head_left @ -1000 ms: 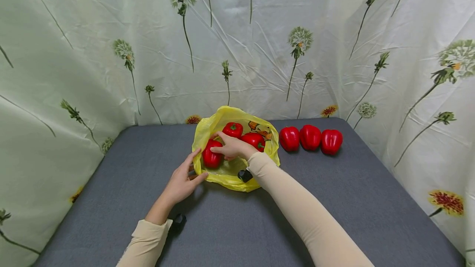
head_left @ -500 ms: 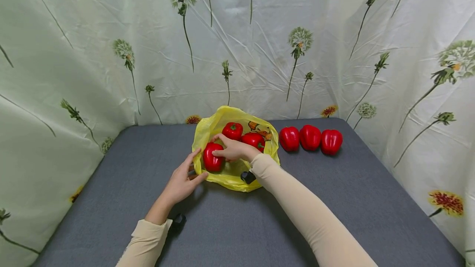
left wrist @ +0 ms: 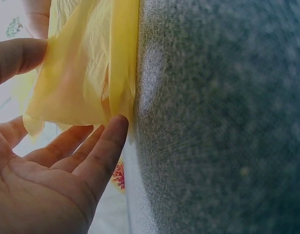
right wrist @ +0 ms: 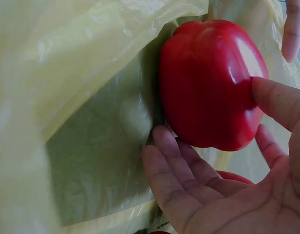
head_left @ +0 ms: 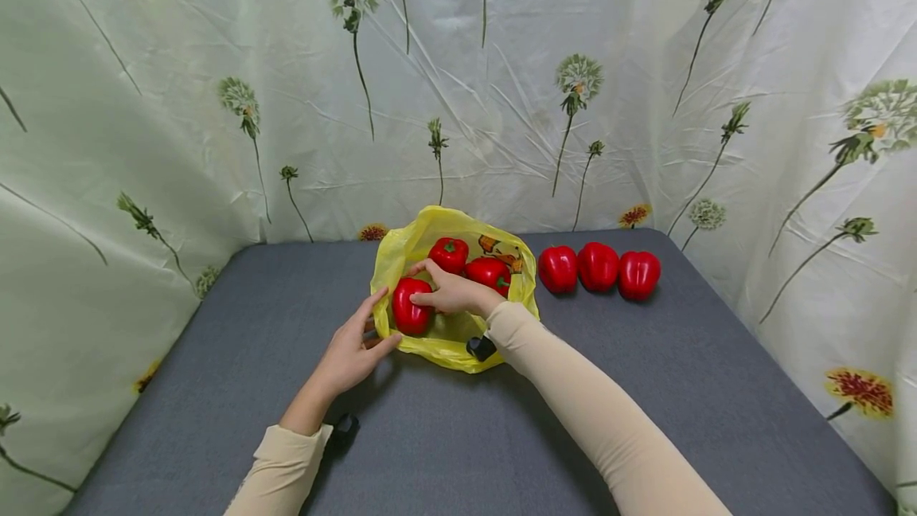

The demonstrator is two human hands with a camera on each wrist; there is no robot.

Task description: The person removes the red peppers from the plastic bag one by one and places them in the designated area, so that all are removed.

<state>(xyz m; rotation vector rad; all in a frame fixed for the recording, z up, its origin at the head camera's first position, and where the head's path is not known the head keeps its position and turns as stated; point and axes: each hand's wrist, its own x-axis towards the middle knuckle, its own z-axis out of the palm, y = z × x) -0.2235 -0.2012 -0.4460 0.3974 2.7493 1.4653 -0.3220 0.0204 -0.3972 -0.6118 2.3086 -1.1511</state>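
Observation:
Inside the yellow plastic bag (head_left: 437,353) my right hand (head_left: 458,290) has its thumb and index finger against a red bell pepper (head_left: 411,311). In the right wrist view the thumb presses one side of this pepper (right wrist: 211,87), and the other fingers (right wrist: 172,187) stretch out below it. Two more red bell peppers lie farther back in the bag, one at the rear (head_left: 449,254) and one at the right (head_left: 489,273). My left hand (head_left: 351,353) touches the bag's left edge with thumb and fingertips, its fingers fairly straight in the left wrist view.
Three red bell peppers stand in a row right of the bag: a near one (head_left: 558,269), a middle one (head_left: 598,266) and an outer one (head_left: 639,275). The grey tabletop (head_left: 458,436) meets a flower-printed curtain (head_left: 487,118) at the back and sides.
My right hand and the pepper at its fingers have shifted slightly toward me and to the right inside the bag. The left hand stays in place at the bag's edge.

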